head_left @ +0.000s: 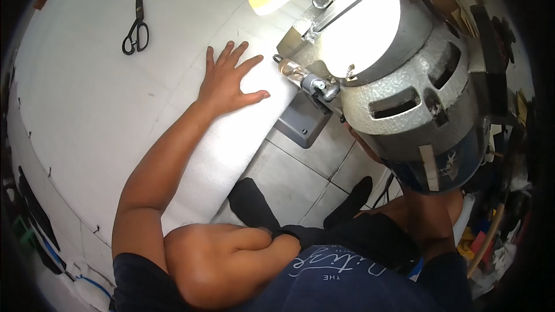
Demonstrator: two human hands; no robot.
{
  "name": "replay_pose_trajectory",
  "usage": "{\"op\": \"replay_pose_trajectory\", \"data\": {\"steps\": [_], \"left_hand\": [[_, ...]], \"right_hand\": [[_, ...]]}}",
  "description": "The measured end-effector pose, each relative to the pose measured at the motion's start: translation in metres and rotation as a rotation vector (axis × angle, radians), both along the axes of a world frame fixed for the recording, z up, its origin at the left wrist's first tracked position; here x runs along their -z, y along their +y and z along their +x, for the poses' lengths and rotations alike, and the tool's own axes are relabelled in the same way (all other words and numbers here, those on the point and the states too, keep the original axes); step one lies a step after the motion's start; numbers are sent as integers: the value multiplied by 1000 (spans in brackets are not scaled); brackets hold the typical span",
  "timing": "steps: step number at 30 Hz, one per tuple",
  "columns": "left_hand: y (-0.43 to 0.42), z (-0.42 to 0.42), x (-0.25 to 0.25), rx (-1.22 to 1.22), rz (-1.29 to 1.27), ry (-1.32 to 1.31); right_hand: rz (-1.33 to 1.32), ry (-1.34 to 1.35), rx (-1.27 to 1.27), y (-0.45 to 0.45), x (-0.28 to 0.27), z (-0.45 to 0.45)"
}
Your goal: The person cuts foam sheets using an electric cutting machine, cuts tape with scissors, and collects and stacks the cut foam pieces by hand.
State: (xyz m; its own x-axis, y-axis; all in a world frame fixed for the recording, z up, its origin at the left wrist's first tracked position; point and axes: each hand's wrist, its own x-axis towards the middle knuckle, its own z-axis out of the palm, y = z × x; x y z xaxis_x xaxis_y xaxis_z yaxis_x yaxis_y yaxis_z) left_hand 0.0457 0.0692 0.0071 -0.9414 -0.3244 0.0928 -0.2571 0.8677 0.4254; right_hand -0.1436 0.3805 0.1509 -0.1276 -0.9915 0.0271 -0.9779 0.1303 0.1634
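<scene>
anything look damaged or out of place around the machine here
No spill stands out. One oddity: a pale strip, perhaps tape, low in view on the machine, looking like an add-on beside some whitish marks.

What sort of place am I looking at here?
Probably a fabric-cutting workshop, though that's a guess: black shears lie on a broad white work surface, with a vented metal machine close to its edge.

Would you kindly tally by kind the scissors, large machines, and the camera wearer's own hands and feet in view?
Pairs of scissors: 1
Large machine: 1
Hands: 2 (left hand; right hand, mostly hidden)
Feet: 2 (left foot; right foot)
Total: 6
</scene>
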Motion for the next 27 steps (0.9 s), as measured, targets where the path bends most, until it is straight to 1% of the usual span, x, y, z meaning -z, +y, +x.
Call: {"op": "replay_pose_trajectory", "data": {"steps": [6, 9, 15, 18, 19, 21, 22, 23, 24, 25, 27], "left_hand": [[0, 0, 0, 6, 15, 27], [-1, -1, -1, 9, 1, -27], [-7, -1, 0, 9, 23, 3], [-6, 1, -2, 20, 46, -15], [-7, 1, -3, 11, 43, -11], [-8, 1, -6, 10, 91, -15], [-9, 1, -8, 5, 85, -7], [-12, 2, -8, -4, 156, 32], [-16, 3, -8, -11, 227, 70], [-24, 6, -6, -17, 222, 73], [-44, 12, -2, -102, 362, 309]], "right_hand": [[0, 132, -77, -15, 1, -2], [-4, 260, -146, -24, 3, -3], [-57, 546, -312, -46, 4, 1], [-179, 561, -325, -42, 19, 1], [20, 543, -248, -35, 24, -3], [210, 534, -169, -32, 27, -4], [177, 551, -161, -31, 28, 0], [142, 525, -149, -35, 30, 1], [92, 468, -138, -38, 31, 2], [40, 394, -118, -42, 33, 4], [-22, 280, -85, -49, 35, 6]]}}
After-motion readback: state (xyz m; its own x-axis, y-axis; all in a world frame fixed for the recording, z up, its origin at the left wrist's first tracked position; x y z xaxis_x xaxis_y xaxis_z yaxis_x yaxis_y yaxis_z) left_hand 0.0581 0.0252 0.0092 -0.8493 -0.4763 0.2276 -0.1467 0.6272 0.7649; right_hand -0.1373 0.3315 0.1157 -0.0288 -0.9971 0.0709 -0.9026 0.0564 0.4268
